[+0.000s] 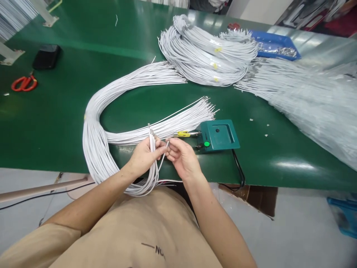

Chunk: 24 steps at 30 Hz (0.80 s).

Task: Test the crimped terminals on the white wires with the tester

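My left hand (145, 154) is closed around a small bunch of white cables (152, 163), held upright with their metal tips just above my fingers. With thumb and fingers, my right hand (181, 156) pinches the end of a single white cable (164, 152) next to that bunch. Both hands hover over the near edge of the green table (55, 119). Just beyond my right hand sits a small teal device (220, 134) with a green button, a yellow-marked connector sticking out of its left side. A big loop of white cables (95, 126) curves round to my left.
Another coiled cable bundle (206, 56) lies at the back, with a blue tray of metal parts (275, 46) behind it and a bagged cable mass (312, 96) at right. Red scissors (24, 83) and a black box (47, 56) lie far left. A black cord (239, 167) runs off the table edge.
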Tool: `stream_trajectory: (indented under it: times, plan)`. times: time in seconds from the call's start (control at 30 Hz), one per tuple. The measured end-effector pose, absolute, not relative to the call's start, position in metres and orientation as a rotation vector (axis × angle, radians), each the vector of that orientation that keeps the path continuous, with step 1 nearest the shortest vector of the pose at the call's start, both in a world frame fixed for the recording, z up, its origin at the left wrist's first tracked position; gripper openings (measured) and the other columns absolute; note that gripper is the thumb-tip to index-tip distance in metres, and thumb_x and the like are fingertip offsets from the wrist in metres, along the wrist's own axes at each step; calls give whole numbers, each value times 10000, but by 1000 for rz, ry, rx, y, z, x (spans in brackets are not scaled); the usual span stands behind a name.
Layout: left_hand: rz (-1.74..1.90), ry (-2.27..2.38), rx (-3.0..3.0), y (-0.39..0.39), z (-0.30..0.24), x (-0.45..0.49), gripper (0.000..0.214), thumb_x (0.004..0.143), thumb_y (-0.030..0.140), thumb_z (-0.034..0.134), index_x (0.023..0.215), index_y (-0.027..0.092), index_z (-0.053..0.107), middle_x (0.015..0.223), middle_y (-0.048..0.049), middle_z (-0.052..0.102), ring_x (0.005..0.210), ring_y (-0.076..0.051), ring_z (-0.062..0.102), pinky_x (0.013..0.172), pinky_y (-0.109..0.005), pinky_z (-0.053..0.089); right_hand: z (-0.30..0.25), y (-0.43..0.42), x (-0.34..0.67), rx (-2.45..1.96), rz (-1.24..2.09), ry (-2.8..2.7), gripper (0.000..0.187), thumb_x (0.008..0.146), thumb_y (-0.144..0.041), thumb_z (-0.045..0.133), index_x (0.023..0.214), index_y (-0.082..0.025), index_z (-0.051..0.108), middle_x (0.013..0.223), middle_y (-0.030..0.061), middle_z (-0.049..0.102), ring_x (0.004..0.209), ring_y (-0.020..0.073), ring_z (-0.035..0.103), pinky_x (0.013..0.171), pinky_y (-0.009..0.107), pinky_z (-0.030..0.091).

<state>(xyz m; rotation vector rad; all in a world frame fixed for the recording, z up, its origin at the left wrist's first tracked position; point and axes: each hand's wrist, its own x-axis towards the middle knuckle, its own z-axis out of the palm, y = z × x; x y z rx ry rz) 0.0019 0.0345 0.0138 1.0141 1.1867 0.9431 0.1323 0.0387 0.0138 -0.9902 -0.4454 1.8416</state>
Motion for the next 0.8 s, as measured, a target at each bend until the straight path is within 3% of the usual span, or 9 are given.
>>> stream_trajectory:
  times: [0.2, 0.37, 0.63, 0.73, 0.8]
  plan:
    - [884, 1049, 993, 31, 19, 2, 363, 755, 307, 687, 704, 200, 344, 725, -2, 621, 648, -128, 601, 533, -228, 382, 22, 49, 139, -1039, 1847, -608, 297, 747, -456, 630, 726, -160, 646, 534, -74, 347, 450, 50, 315, 448, 218, 255]
    - [875, 1060, 1048, 30, 21, 2, 324, 779, 270, 665, 712, 196, 356, 681, 22, 613, 637, -119, 606, 553, -231, 395, 20, 52, 140, -1046, 1909, -654, 316, 713, -413, 700, 585, -145, 593, 492, -72, 377, 440, 54, 388, 451, 222, 272]
    - [913, 1125, 1027, 30, 21, 0, 315, 747, 274, 697, 727, 185, 395, 741, 17, 616, 541, -76, 535, 515, -216, 395, 13, 41, 143, -891, 2013, -443, 296, 691, -419, 740, 783, -143, 689, 582, -67, 448, 502, 40, 375, 558, 218, 386]
    - [933, 1086, 1026, 31, 21, 1, 263, 760, 271, 690, 883, 183, 474, 737, 18, 622, 570, -92, 562, 517, -210, 396, 13, 38, 144, -879, 1964, -452, 232, 695, -358, 741, 784, -148, 699, 608, -54, 479, 519, 43, 370, 578, 223, 390]
    - [927, 1068, 1049, 31, 21, 1, 365, 777, 275, 675, 1079, 185, 490, 749, 10, 623, 651, -123, 598, 530, -209, 399, 15, 37, 144, -927, 1876, -518, 208, 717, -355, 715, 769, -154, 701, 620, -35, 516, 544, 59, 401, 577, 230, 382]
